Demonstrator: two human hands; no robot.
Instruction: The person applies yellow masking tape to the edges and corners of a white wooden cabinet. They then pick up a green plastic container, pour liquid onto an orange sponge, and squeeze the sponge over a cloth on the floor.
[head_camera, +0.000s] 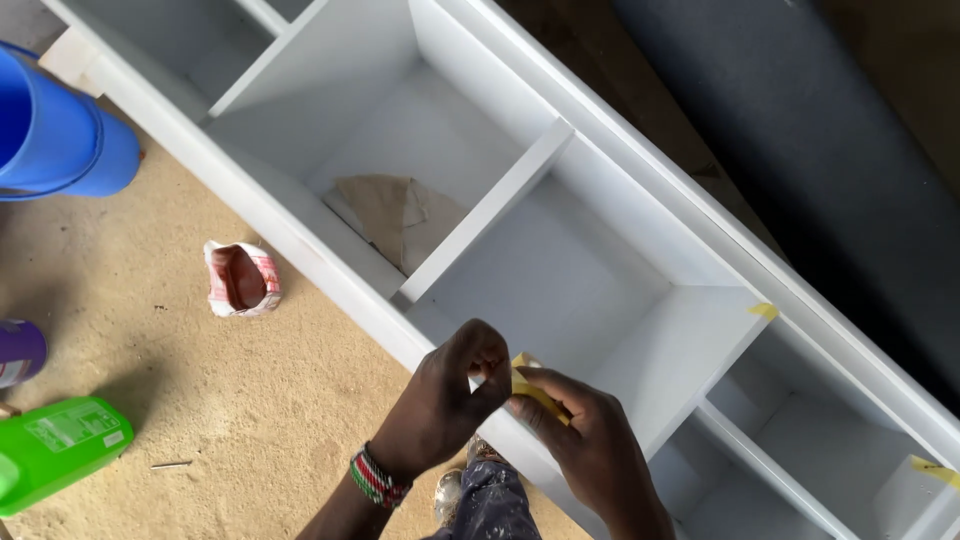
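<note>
- Right now I see my left hand (440, 400) and right hand (585, 440) meeting over the front edge of a white shelf unit (560, 270) lying on the sandy floor (200, 370).
- Both hands pinch a small yellow piece (528, 382), tape or paper, I cannot tell which; the fingers are closed narrow on it.
- A beaded bracelet (377, 478) circles my left wrist.
- Beyond the hands, a crumpled brown paper (395, 215) lies in one compartment.
- Left of the hands sit an open red-and-white packet (241, 279), a green container (60, 450) and a blue bucket (60, 130).
</note>
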